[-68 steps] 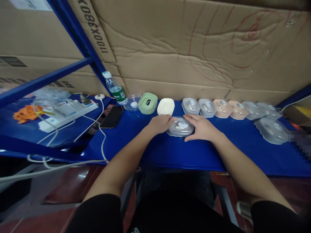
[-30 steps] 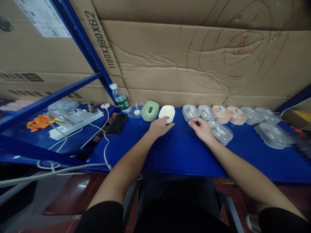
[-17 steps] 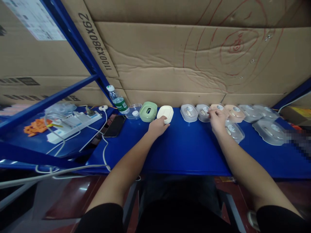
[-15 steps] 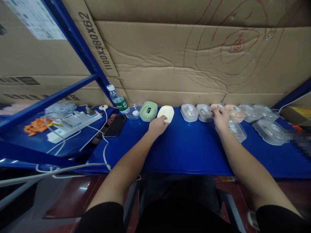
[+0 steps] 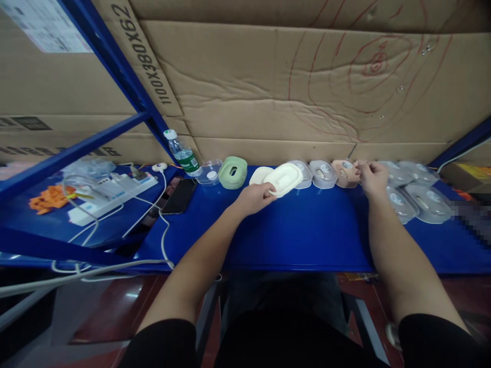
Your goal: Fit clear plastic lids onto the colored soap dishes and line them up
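Near the centre of the frame, the left hand [image 5: 255, 198] gripped a cream tray [image 5: 287, 180] at its near corner, thumb and fingers pinching the rim. The tray was tilted, partly over a second cream piece [image 5: 258, 175] on the blue table [image 5: 299, 235]. It looked light, fairly stiff and smooth, perhaps slightly slippery, unlikely to be fragile; the rim seemed the best hold. At right of centre, the right hand [image 5: 374, 179] had its fingers drawn together beside a peach container [image 5: 346, 176]; whether they held anything could not be told.

The peach container and a grey container [image 5: 322, 176] had clear covers, each showing a small pale piece, though its exact level was unclear. Left of centre, a green container [image 5: 231, 181] showed a dark slot, and a clear dish [image 5: 202, 177] had a white disc [image 5: 211, 175] within its outline.
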A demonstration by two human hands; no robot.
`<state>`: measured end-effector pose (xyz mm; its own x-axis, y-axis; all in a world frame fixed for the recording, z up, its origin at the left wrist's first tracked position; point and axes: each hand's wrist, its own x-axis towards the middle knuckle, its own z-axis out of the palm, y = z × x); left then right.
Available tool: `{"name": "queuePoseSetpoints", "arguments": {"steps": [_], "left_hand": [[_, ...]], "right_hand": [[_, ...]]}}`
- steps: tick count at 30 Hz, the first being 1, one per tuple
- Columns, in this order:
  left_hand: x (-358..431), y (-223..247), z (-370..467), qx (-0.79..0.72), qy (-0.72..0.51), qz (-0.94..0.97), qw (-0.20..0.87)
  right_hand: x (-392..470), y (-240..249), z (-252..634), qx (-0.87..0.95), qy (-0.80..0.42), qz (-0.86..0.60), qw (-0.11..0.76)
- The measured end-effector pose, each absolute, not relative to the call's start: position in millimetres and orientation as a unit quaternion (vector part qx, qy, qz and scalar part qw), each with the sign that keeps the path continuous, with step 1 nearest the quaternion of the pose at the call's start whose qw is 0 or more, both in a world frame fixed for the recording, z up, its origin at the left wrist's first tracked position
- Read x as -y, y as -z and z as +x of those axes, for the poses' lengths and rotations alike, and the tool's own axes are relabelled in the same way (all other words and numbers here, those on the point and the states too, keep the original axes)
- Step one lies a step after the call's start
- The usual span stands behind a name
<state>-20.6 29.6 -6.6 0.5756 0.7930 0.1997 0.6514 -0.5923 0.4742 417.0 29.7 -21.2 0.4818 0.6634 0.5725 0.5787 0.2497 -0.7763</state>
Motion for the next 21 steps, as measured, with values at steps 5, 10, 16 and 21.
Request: {"name": "queuePoseSetpoints", "arguments": {"steps": [5, 10, 16, 21], "left_hand": [[-22.9, 7.0, -18.5, -0.347, -0.101, 0.899, 0.246], [-17.2, -5.1, -18.7, -0.377, -0.063, 0.878, 0.286], [-24.8, -11.8, -26.5, -0.453, -0.174, 0.849, 0.211], [-37.6, -19.8, -53.1, -0.593, -0.211, 0.775, 0.055]], "right_hand": [[-26.4, 14.0, 391.4, 0.550, 0.004, -0.608, 0.573], [-6.9, 6.5, 329.6, 0.678, -0.005, -0.575, 0.458], [18.5, 5.6, 267.3, 0.827, -0.105, -0.481, 0.272], [14.7, 12.6, 261.5, 0.851, -0.120, -0.456, 0.232]]}}
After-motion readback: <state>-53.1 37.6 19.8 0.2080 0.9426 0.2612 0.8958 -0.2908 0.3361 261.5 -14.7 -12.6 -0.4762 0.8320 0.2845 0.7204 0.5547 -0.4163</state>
